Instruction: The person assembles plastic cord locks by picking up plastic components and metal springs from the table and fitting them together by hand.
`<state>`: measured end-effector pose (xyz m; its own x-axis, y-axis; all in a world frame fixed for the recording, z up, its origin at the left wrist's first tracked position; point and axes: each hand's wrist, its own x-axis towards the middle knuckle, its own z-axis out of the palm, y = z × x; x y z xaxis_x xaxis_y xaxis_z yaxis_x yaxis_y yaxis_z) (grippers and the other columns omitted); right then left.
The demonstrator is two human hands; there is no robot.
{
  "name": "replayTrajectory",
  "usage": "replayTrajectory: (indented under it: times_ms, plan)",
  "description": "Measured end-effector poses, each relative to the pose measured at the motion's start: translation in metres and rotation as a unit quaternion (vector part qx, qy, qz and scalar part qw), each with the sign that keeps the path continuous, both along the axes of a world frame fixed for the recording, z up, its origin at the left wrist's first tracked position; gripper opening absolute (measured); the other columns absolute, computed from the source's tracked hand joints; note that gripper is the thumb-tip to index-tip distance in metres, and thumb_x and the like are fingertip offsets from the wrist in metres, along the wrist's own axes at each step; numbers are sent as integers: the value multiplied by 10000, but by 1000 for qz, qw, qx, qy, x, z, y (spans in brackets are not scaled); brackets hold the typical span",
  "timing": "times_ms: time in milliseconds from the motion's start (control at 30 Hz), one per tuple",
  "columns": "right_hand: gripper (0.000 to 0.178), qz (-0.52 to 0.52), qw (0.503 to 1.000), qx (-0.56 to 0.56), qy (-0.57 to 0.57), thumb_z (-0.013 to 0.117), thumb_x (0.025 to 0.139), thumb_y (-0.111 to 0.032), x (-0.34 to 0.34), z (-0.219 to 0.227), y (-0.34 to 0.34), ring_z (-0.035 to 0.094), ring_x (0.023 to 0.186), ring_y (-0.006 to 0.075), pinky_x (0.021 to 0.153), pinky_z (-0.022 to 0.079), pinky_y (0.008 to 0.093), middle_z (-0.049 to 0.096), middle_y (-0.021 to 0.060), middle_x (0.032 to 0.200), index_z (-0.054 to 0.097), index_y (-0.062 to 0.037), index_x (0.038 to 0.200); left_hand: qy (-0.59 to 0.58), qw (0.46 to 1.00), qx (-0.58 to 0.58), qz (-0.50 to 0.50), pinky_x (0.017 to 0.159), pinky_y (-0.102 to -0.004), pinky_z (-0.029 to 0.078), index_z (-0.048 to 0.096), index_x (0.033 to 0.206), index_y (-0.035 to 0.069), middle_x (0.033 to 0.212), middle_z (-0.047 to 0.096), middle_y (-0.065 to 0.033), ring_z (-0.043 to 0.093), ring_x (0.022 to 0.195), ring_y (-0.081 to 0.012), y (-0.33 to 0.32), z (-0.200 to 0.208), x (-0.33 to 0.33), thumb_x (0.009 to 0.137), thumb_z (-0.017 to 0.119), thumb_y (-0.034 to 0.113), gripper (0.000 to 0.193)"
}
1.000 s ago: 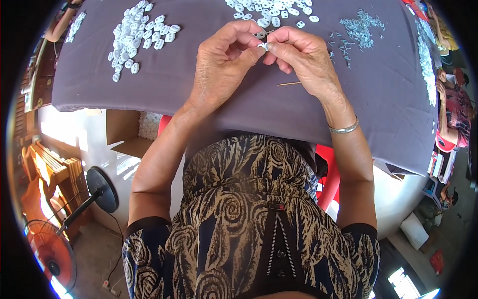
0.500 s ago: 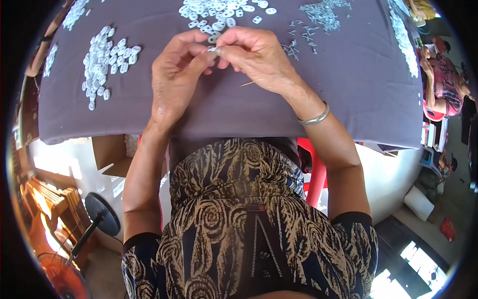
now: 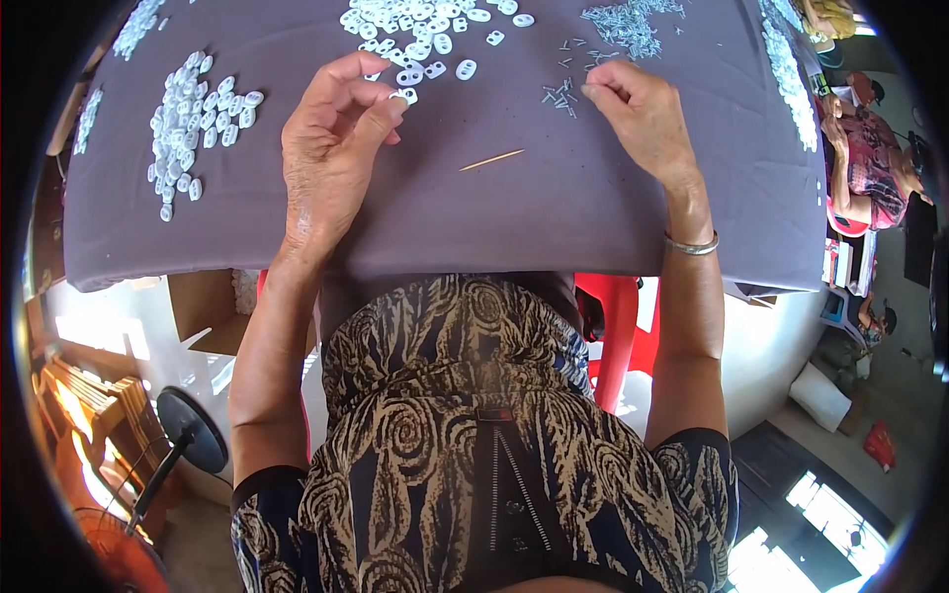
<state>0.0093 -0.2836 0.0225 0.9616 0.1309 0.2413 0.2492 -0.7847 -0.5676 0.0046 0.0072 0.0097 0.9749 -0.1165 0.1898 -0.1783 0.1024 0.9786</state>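
Between the thumb and fingers of my left hand [image 3: 336,143] is a small white two-holed plastic piece [image 3: 407,96], held above the cloth. Just beyond it lies a heap of similar white oval pieces [image 3: 415,25], a few of them strayed toward me. My right hand [image 3: 643,117] is apart from the left, thumb and forefinger pinched beside a few loose small metal pins [image 3: 560,97]. Whether anything sits in that pinch is too small to see. Farther back is a bigger scatter of metal pins [image 3: 633,28]. A thin wooden toothpick [image 3: 491,160] rests on the cloth between my hands.
A dark purple-grey cloth [image 3: 445,232] covers the table. Another pile of white pieces [image 3: 183,128] lies at the left, and more small pieces [image 3: 788,79] line the right edge. A black round-ended stand [image 3: 193,430] is at lower left. Another person [image 3: 870,153] sits at far right.
My right hand has left the white piece and moved right to the metal pins, uncovering the whole toothpick. My left hand still holds the piece, nearly in place.
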Motion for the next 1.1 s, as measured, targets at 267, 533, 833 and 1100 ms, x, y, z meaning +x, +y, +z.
replayTrajectory:
  times_ms: [267,533,833,1100]
  plan:
    - [90,44,997,-49,-42,636,816,-57,-1,-4,8,522,608,177,585,440,288,542,64,702,570,3,827,3,1000,8,-8,623,-208,459,567,1087,49,784,597,24,526,679,-51,-1,-2,-2,838,622,-18,264]
    - [49,78,993,-69,-51,591,817,-34,7,-4,7,504,589,146,560,429,280,523,54,678,553,-4,826,-4,1000,-6,-6,617,-193,460,561,1085,37,775,590,18,526,686,-42,-3,-2,-2,836,606,-47,267]
    - [29,68,987,140,31,577,855,-23,10,15,46,461,577,46,526,397,195,569,-6,706,581,-15,828,-19,1000,-21,-10,602,-184,457,542,1086,19,762,568,34,507,676,-23,-7,-9,-2,839,619,-27,263]
    - [70,181,917,305,182,501,866,30,21,5,102,459,575,45,500,377,189,585,24,815,538,-27,845,4,1000,-8,-7,581,-181,444,534,1089,3,768,577,25,500,666,-22,-8,-10,-3,834,614,-33,270]
